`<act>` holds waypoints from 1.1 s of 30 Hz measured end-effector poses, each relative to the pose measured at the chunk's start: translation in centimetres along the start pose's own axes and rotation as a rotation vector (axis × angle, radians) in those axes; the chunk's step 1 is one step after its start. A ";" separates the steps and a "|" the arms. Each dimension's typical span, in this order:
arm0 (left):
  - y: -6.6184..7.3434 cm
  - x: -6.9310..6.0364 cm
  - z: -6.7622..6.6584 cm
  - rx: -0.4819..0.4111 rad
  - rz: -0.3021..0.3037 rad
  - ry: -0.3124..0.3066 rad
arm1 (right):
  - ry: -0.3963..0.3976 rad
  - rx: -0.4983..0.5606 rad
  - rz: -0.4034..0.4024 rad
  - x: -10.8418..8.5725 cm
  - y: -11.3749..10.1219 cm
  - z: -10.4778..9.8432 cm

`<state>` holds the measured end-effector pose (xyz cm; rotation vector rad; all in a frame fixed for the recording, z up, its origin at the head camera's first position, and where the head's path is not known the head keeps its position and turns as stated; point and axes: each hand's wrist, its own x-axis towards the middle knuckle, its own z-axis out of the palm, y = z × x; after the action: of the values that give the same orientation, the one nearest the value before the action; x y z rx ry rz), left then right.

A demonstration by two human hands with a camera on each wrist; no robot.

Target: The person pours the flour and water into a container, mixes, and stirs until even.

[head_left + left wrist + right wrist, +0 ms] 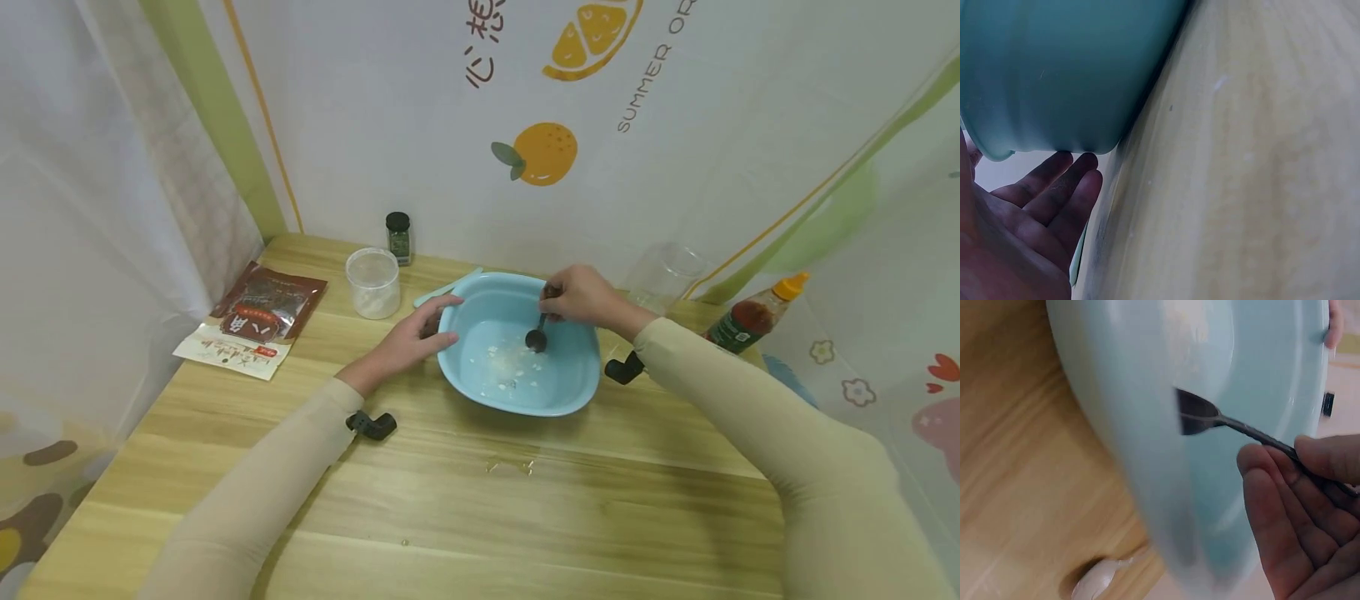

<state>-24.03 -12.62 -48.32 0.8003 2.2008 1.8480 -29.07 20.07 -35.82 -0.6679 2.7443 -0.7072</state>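
Since the left hand (408,340) grips the basin (567,371) loosely, the spoon (536,340) the right hand (588,294) pinches could push it askew

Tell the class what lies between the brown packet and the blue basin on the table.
In the head view: a translucent jar, a slim pale-blue strip, and the left hand, touching the basin.

we see a light-blue rounded plastic basin (570,367); a black round-bowled spoon (536,340); a yellowish wood-grained table (525,525); a white fruit-printed cloth backdrop (405,108).
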 end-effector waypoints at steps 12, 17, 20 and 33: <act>0.1 -0.1 -0.1 -0.038 0.009 -0.007 | -0.160 0.153 -0.101 0.9 -2.7 2.1; 0.0 0.0 -0.1 -0.017 -0.001 -0.005 | -0.032 0.094 -0.058 1.6 -1.7 1.6; 0.1 0.1 0.0 -0.003 -0.002 -0.006 | 0.035 0.011 -0.026 1.3 -1.0 0.9; 0.2 0.1 0.0 0.001 -0.008 -0.007 | -0.157 0.148 -0.053 0.5 -1.6 1.5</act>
<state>-24.08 -12.54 -48.14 0.7953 2.1985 1.8377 -28.42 17.95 -36.31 -0.7316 2.5122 -0.8235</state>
